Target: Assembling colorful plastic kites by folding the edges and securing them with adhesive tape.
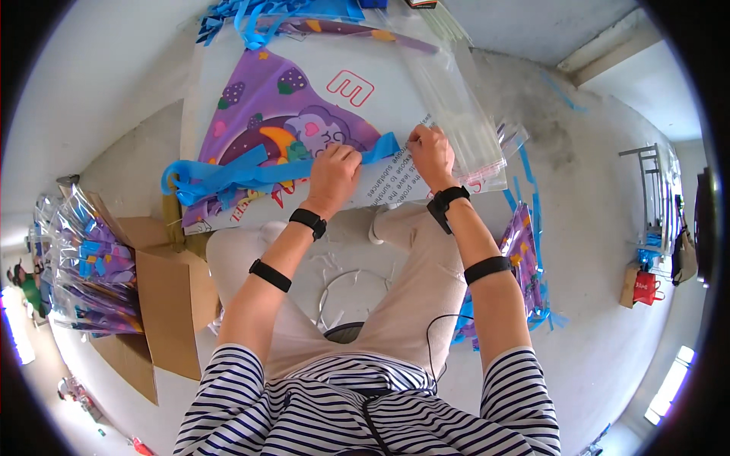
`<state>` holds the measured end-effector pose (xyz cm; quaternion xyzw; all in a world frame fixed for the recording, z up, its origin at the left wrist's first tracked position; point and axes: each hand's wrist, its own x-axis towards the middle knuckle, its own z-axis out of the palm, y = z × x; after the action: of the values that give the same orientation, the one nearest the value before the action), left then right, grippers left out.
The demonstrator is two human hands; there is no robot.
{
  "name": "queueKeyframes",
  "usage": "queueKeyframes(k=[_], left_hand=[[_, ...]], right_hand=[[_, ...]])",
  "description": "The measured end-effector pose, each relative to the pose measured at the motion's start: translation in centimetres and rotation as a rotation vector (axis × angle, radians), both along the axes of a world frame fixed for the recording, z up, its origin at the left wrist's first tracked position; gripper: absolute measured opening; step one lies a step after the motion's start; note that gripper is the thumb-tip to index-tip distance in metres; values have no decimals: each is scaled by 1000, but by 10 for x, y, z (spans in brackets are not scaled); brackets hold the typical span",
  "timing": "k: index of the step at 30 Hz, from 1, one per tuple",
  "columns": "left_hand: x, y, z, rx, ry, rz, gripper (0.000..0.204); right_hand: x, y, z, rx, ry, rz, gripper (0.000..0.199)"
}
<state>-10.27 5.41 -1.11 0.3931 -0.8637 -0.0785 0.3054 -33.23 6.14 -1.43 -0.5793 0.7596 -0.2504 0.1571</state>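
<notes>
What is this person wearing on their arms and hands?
Both hands are bare, with no gloves. The left hand has a black band at the wrist and a second black band further up the forearm. The right hand has a bulkier black wrist strap, like a watch, plus a black forearm band. Navy-and-white striped sleeves are pushed up near the elbows.

Both forearms reaching forward from striped sleeves, each with two black bands, left hand (332, 173) knuckles up with fingers curled and pinched shut, right hand (430, 154) just beside it, fingers bent down and pinched closed, wrists near level
</notes>
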Motion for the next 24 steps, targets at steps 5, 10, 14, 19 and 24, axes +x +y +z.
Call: queueKeyframes(k=[5,10,14,19,24], left_hand=[[-5,3,6,-11,-32,37,15],[-8,5,-2,-21,-25,2,17],[-7,9,0,-10,-15,-28,16],[-5,6,1,-22,-2,-8,15],[-7,5,3,-33,-11,-9,12]], right_hand=[[-4,0,1,20,-15,0,8],[-6,1,0,-7,-48,22,10],[-9,3,-2,7,0,18,11],[-6,-1,8,98,-294,-70,18],[6,-4,10,160,-387,-138,29]])
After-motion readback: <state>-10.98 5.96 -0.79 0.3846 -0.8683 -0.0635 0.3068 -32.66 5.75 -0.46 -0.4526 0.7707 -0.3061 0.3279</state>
